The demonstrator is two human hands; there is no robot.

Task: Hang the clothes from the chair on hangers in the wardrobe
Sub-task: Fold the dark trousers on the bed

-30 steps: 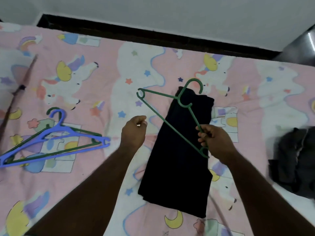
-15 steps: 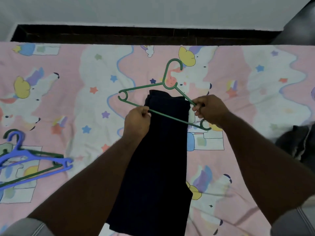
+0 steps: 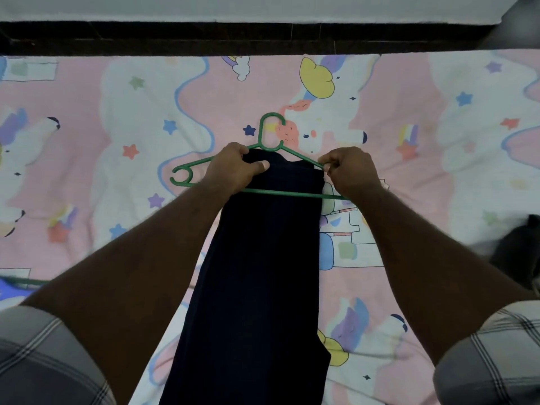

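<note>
Green plastic hanger (image 3: 264, 168) lies over top end of dark folded garment (image 3: 257, 273) on pink unicorn bedsheet (image 3: 117, 127). Left hand (image 3: 236, 168) pinches garment's top edge; right hand (image 3: 347, 171) grips hanger arm. Garment not yet hung; wardrobe out of view.

The long dark navy folded garment (image 3: 257, 273) lies lengthwise on the pink unicorn-print bed sheet (image 3: 87, 171), its far end at the thin green plastic hanger (image 3: 264, 154). The hanger's bottom bar crosses over the garment, hook pointing away toward the dark strip at the wall (image 3: 204, 38). The left hand (image 3: 233, 168) is on the garment's far left corner, the right hand (image 3: 349, 171) on the hanger's right shoulder. A dark crumpled cloth (image 3: 514, 249) sits well right of the garment.
</note>
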